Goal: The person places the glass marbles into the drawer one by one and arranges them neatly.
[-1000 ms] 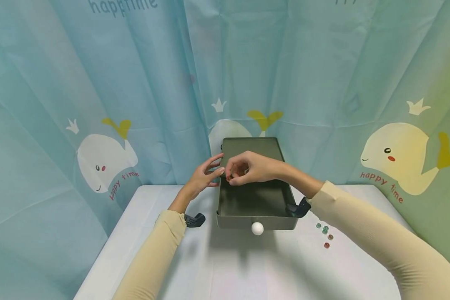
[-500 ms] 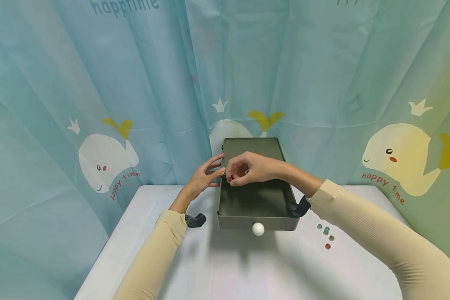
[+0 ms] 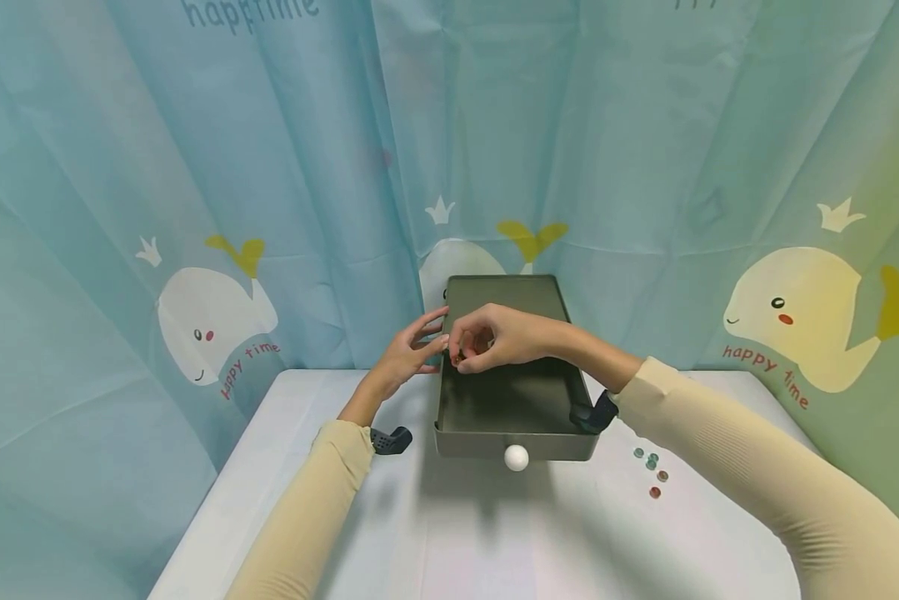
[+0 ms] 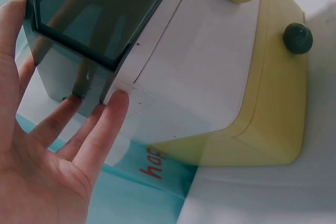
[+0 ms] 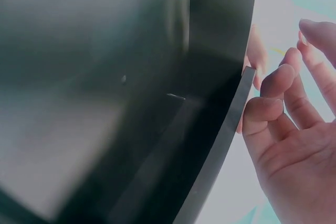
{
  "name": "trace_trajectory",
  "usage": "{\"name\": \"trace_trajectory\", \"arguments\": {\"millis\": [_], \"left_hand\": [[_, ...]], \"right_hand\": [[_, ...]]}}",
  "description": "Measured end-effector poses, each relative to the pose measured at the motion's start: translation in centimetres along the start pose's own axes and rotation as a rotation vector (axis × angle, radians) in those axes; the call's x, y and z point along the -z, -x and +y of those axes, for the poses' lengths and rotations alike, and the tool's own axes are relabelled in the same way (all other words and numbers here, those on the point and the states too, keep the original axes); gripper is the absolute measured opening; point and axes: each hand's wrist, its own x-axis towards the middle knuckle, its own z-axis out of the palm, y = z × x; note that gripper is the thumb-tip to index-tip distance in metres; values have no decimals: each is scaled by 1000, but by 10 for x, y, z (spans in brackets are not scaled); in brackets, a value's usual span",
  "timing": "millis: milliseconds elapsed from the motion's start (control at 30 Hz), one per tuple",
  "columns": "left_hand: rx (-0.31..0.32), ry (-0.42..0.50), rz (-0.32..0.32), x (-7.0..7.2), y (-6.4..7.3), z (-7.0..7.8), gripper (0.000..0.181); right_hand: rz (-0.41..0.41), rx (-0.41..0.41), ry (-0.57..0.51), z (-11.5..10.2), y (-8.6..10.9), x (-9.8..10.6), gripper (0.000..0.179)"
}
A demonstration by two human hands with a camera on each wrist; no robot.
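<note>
A dark grey-green drawer point(image 3: 512, 400) stands pulled out from a small cabinet, a white knob point(image 3: 516, 457) on its front. Over the drawer's left side, my right hand point(image 3: 511, 335) pinches a small reddish glass bead point(image 3: 460, 357) between thumb and fingers; most of the bead is hidden. My left hand point(image 3: 402, 358) rests its spread fingertips on the cabinet's left side, holding nothing. In the left wrist view those fingers touch the dark and white tiers point(image 4: 194, 61). The right wrist view shows the drawer's bare inside point(image 5: 105, 103), with my right hand point(image 5: 294, 114) beyond its wall.
Several teal and reddish beads point(image 3: 653, 458) lie on the white table point(image 3: 494, 542) right of the drawer. Below the white tier is a yellow tier point(image 4: 278, 103) with a dark green knob point(image 4: 297, 38). A curtain with whales point(image 3: 629, 150) hangs close behind.
My right hand has shifted very slightly at the drawer's left side, still pinching the bead. The left hand stays in place.
</note>
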Motion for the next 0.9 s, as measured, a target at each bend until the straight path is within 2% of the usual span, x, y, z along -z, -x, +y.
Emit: {"name": "trace_trajectory", "arguments": {"millis": [100, 300, 533, 900], "left_hand": [[-6, 7, -1, 0, 0, -1, 61], [-18, 11, -8, 0, 0, -1, 81], [-19, 12, -3, 0, 0, -2, 84], [-12, 4, -13, 0, 0, 0, 63]], "right_hand": [[-4, -13, 8, -2, 0, 1, 15], [-1, -17, 26, 0, 0, 2, 27], [6, -10, 30, -1, 0, 3, 25], [42, -43, 82, -9, 19, 9, 36]]}}
